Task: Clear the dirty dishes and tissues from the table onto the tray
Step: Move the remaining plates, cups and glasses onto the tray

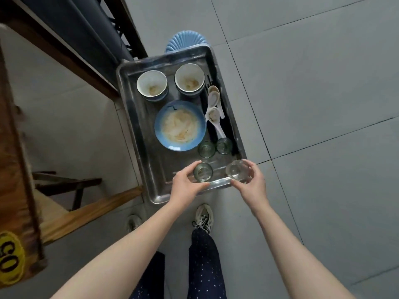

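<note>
A metal tray [138, 134] rests on a blue stool [185, 41]. On it stand two dirty white bowls [152, 85] [189, 79], a soiled blue plate [180, 125], white spoons [213, 111] and two small glasses [206, 149] [224, 145]. My left hand [186, 186] grips a greenish glass [203, 172] over the tray's near end. My right hand [250, 180] holds a clear glass [237, 170] at the near right corner. I cannot tell whether either glass touches the tray.
A wooden table edge [15, 147] with a yellow number tag [9, 258] runs down the left. A wooden chair [71, 190] stands beside it. A dark bench frame [86, 39] lies at the back left. My shoes [204, 216] stand on grey floor tiles.
</note>
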`<state>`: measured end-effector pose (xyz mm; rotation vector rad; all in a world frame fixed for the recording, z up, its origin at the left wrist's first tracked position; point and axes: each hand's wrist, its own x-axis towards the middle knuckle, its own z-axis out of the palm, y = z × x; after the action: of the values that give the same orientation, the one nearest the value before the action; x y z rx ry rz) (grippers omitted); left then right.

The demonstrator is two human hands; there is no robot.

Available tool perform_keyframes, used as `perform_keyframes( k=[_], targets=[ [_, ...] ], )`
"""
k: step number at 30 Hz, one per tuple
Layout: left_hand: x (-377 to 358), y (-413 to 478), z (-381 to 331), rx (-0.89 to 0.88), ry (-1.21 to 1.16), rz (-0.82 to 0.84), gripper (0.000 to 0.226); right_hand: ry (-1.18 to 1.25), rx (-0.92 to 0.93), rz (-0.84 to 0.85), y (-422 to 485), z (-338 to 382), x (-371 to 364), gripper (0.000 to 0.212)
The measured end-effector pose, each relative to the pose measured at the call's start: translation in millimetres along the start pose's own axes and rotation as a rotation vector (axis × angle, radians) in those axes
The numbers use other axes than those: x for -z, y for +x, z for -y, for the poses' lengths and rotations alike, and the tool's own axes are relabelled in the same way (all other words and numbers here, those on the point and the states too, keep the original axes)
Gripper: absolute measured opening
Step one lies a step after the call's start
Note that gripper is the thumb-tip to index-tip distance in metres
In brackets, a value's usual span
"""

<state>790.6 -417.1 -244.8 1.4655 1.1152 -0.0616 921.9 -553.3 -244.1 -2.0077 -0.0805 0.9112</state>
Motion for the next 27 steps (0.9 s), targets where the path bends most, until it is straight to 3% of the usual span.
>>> perform_keyframes(
  k=[14,21,27],
  targets=[
    [-46,29,33,0.027,-0.135,-0.102,0.073,-0.110,0.113,0.097,48,-46,-17,0.068],
    [-43,22,33,0.051,-0.091,-0.053,0.085,-0.082,0.042,0.084,41,-50,-9,0.070],
    [-16,-8,23,0.065,-0.036,-0.096,0.078,-0.117,0.030,0.026,6,-24,9,0.060]
  ],
)
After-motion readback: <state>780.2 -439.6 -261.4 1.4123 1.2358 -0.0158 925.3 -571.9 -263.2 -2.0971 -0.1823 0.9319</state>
